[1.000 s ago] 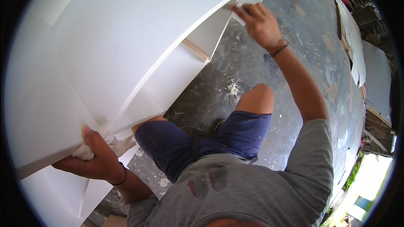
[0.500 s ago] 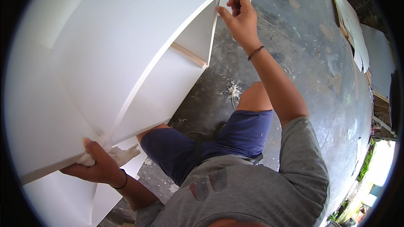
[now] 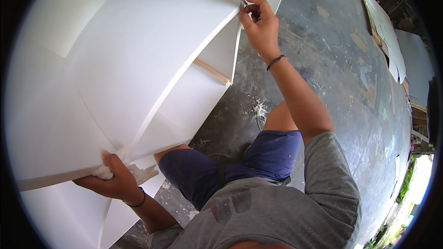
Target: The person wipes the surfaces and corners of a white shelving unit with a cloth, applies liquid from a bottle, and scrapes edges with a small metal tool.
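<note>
A large white cabinet point(image 3: 138, 46) with shelves lies across my left side. At its near lower edge my left hand point(image 3: 113, 180) grips a crumpled off-white cloth point(image 3: 144, 174), with the thumb on the panel's face and the fingers beneath its rim. Farther up, my right hand point(image 3: 262, 27) pinches a small thin blade-like piece point(image 3: 242, 1) between thumb and fingertips. This piece is at the corner where the shelf edge meets the upright panel's edge. Its exact kind is too small to make out.
A pale wooden strip point(image 3: 211, 71) lies inside the cabinet's open bay. White shavings point(image 3: 259, 109) are scattered on the stained grey floor point(image 3: 341, 78) by my knee. Sheets of white board point(image 3: 385, 32) lean at the far right, near a bright opening.
My right hand has come slightly down and left, bringing the thin piece against the cabinet corner. The left hand stays on the cloth; the view has shifted a little.
</note>
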